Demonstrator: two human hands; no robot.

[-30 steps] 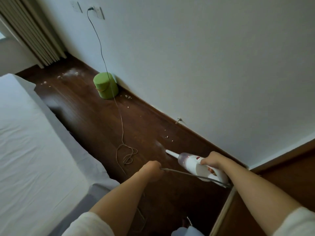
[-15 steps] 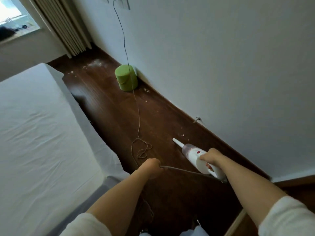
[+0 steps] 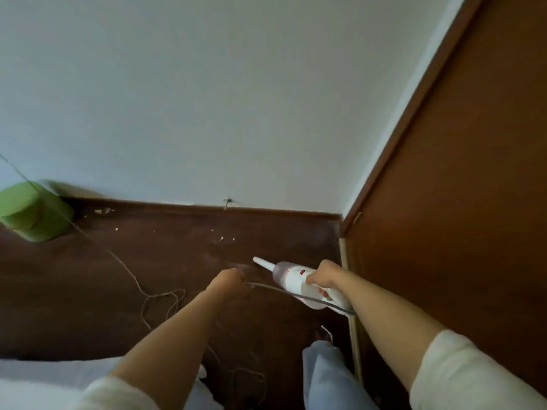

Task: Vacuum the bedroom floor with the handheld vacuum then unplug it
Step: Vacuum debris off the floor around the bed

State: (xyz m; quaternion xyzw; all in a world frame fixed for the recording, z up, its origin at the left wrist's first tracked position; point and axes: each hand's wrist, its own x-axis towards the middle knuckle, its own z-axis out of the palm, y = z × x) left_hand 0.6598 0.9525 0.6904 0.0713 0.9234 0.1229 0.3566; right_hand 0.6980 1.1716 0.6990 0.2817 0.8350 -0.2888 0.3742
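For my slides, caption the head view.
Right hand aims handheld vacuum at floor crumbs; left hand holds its cord.

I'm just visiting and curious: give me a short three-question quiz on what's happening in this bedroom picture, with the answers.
1. True or false: the right hand holds the handheld vacuum.
2. What does the left hand grip? A) the green container B) the vacuum's cord C) the bed sheet
3. Fill in: pale crumbs lie on the dark wooden floor just ahead of the vacuum's ____.

Key: 1 true. 2 B, the cord runs from that fist back to the vacuum; the green container stands apart by the wall. 3 nozzle.
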